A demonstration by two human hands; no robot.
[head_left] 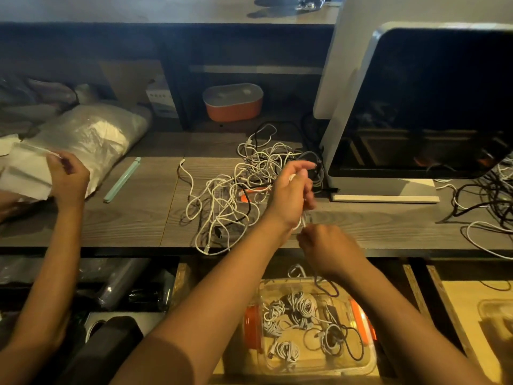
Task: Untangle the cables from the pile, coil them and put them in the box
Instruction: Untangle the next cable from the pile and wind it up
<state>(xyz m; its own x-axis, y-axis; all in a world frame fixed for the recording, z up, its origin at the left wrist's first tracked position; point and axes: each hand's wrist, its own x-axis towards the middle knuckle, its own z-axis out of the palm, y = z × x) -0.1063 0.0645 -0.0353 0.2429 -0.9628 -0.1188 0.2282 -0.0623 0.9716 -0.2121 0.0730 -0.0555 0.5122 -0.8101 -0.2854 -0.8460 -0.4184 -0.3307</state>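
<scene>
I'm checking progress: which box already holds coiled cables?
The clear box with orange clips, low in the drawer; the orange box on the shelf is lidded.

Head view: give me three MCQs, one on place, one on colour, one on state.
1. Where is the clear box that holds the coiled cables?
A on the desk top; B below the desk's front edge; C on the back shelf.
2. What colour are its side clips?
A blue; B orange; C green.
3. What state is the cable pile on the desk in?
A tangled; B neatly coiled; C bagged.

Key:
1. B, the box sits lower than the desk edge, near the person.
2. B, both clips show orange.
3. A, loose white and black loops cross over each other.
</scene>
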